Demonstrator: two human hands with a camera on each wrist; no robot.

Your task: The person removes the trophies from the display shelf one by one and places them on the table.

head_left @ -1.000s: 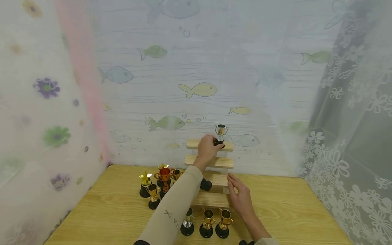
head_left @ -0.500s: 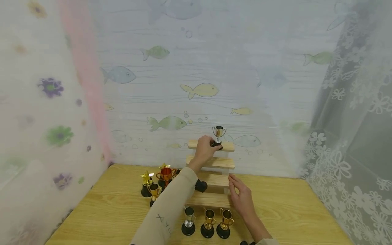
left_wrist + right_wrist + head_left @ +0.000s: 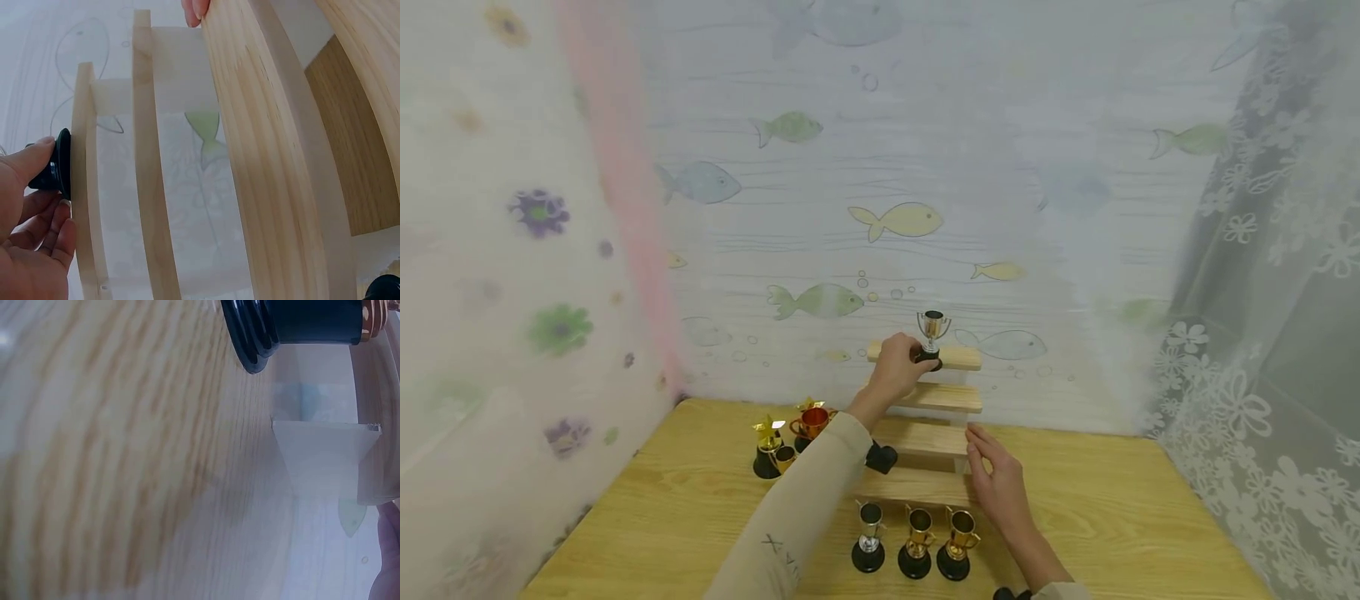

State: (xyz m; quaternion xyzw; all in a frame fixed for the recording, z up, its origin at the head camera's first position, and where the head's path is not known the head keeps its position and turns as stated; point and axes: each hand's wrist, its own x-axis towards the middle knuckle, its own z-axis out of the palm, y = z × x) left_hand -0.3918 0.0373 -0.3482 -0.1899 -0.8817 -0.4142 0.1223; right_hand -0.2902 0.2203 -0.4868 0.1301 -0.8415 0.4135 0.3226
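Observation:
My left hand (image 3: 897,367) pinches the black base of a small silver-toned trophy cup (image 3: 933,323) on the top step of a pale wooden stepped stand (image 3: 936,397). The cup is upright. In the left wrist view the thumb and fingers are on either side of the black base (image 3: 61,165), which is flush with the top board (image 3: 81,181). My right hand (image 3: 1000,479) touches the right end of the lower steps with fairly straight fingers and holds nothing. Only part of the right hand (image 3: 387,556) shows in the right wrist view.
In front of the stand stand a silver cup (image 3: 870,533) and two gold cups (image 3: 919,537). Left of it are star trophies (image 3: 767,446) and a red-bronze cup (image 3: 812,422), partly behind my left sleeve (image 3: 797,500). A curtain with printed fish (image 3: 902,219) hangs behind.
My left hand has slid the trophy cup a little to the left along the top step. The right hand stays at the stand's right side. The head view has shifted slightly.

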